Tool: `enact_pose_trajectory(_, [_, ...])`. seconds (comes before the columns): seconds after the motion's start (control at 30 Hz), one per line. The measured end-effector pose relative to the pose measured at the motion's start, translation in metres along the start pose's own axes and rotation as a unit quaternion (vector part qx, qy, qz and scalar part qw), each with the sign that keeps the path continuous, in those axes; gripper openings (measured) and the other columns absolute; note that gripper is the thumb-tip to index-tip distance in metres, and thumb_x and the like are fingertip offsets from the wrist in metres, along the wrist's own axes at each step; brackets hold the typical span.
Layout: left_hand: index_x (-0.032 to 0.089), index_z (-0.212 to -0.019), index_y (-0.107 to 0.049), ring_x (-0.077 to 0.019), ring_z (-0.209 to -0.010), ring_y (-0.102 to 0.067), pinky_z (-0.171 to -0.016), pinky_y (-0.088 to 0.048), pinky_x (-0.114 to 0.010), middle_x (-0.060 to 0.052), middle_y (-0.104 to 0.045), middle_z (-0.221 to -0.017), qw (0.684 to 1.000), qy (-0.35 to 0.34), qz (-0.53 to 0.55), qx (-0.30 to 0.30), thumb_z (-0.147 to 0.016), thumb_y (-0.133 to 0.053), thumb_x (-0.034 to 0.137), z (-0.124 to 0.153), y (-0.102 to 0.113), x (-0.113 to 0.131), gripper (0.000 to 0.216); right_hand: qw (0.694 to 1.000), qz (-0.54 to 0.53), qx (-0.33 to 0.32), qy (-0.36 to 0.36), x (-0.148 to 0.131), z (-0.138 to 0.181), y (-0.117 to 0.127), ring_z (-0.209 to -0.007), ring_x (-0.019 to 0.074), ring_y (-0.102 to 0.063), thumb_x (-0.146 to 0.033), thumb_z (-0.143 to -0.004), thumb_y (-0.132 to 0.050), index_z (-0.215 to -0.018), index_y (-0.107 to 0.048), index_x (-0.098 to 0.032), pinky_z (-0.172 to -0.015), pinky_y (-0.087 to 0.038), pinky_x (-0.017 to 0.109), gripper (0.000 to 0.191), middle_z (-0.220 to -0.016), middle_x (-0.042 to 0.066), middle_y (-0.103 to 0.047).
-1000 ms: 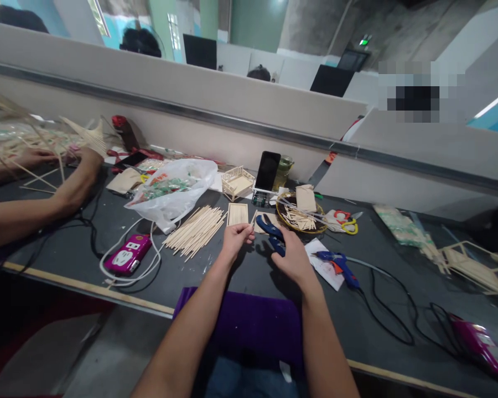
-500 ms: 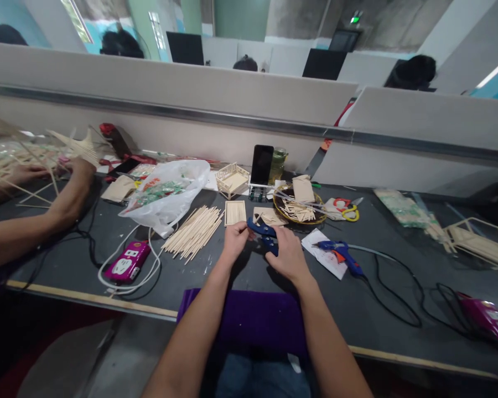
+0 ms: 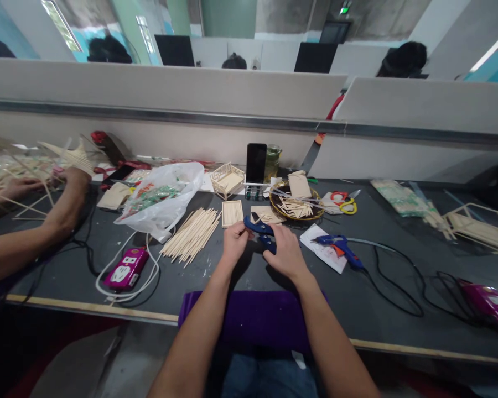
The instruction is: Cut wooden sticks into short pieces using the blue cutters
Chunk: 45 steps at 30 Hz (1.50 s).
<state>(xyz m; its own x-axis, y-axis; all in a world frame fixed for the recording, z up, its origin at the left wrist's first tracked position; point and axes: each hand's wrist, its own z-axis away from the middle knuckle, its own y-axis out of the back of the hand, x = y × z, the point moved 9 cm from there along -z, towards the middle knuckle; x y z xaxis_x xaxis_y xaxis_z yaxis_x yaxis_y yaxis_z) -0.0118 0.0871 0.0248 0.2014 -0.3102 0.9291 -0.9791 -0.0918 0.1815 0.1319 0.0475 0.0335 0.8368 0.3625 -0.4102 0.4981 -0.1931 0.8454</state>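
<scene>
My right hand (image 3: 287, 250) is wrapped round a pair of blue-handled cutters (image 3: 259, 226), held above the dark table in front of me. Close against the jaw end, the fingers of my left hand (image 3: 234, 242) are pinched together; whatever they grip is too small and hidden to name. Just beyond the hands lie a small slatted wooden panel (image 3: 232, 213) and a flat tan packet (image 3: 268, 214). To the left is a loose pile of thin wooden sticks (image 3: 191, 234). A blue glue gun (image 3: 339, 250) rests on white paper (image 3: 321, 258) to the right.
Behind stand a small wooden tray-like model (image 3: 227, 180), a phone (image 3: 256, 162) and a basket of short sticks (image 3: 296, 208). Scissors (image 3: 348, 207) lie right of it. A plastic bag (image 3: 161, 193) and a magenta box with cable (image 3: 126, 269) are left. A co-worker's arm (image 3: 62, 204) works farther left.
The whole view has shifted slightly. My hands keep nearly the same pose round the cutters, and the things on the table have stayed in place.
</scene>
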Motion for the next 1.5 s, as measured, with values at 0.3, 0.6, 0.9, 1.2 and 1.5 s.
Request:
enact_pose_trajectory(0.3, [0.019, -0.056, -0.055, -0.0133, -0.063, -0.053, -0.062, -0.039, -0.023, -0.001, -0.056, -0.061, 0.985, -0.118, -0.123, 0.029, -0.072, -0.044, 0.006, 0.011, 0.004, 0.022, 0.023, 0.999, -0.036, 0.015, 0.014, -0.004, 0.0, 0.002, -0.113, 0.03, -0.048, -0.02, -0.068, -0.053, -0.128, -0.044, -0.011, -0.095, -0.039, 0.044, 0.062, -0.119, 0.016, -0.055])
enact_pose_trajectory(0.6, [0.019, -0.066, -0.059, -0.0142, -0.065, -0.054, -0.064, -0.04, -0.024, -0.004, -0.059, -0.068, 0.961, -0.178, -0.211, 0.026, -0.083, -0.042, 0.01, 0.021, 0.001, 0.041, 0.026, 0.993, -0.103, 0.05, 0.024, 0.001, 0.001, 0.0, -0.111, 0.0275, -0.053, -0.022, -0.075, -0.054, -0.124, -0.048, -0.017, -0.097, -0.042, 0.043, 0.05, -0.115, 0.014, -0.058])
enact_pose_trajectory(0.9, [0.02, -0.078, -0.065, -0.0145, -0.069, -0.057, -0.066, -0.041, -0.023, -0.004, -0.063, -0.074, 0.961, -0.161, -0.225, 0.005, -0.08, -0.043, 0.006, 0.019, -0.003, 0.034, 0.026, 0.991, -0.131, 0.025, 0.001, 0.006, 0.0, -0.01, -0.106, 0.026, -0.057, -0.021, -0.077, -0.053, -0.118, -0.053, -0.019, -0.093, -0.045, 0.04, 0.042, -0.111, 0.012, -0.062])
enact_pose_trajectory(1.2, [0.02, -0.075, -0.068, -0.0147, -0.066, -0.057, -0.064, -0.04, -0.023, -0.003, -0.062, -0.069, 0.972, -0.098, -0.212, -0.016, -0.077, -0.046, 0.006, 0.009, -0.003, 0.012, 0.026, 0.997, -0.056, -0.044, -0.026, 0.011, -0.006, -0.025, -0.1, 0.0239, -0.061, -0.021, -0.077, -0.053, -0.119, -0.053, -0.017, -0.085, -0.047, 0.034, 0.042, -0.108, 0.011, -0.065])
enact_pose_trajectory(1.5, [0.019, -0.057, -0.061, -0.0148, -0.062, -0.056, -0.061, -0.038, -0.023, -0.003, -0.061, -0.063, 0.981, -0.036, -0.191, -0.025, -0.079, -0.05, 0.018, 0.002, 0.0, -0.007, 0.025, 0.993, -0.036, -0.096, -0.052, 0.011, -0.012, -0.031, -0.094, 0.0225, -0.063, -0.018, -0.078, -0.054, -0.115, -0.056, -0.019, -0.08, -0.044, 0.028, 0.038, -0.104, 0.009, -0.068])
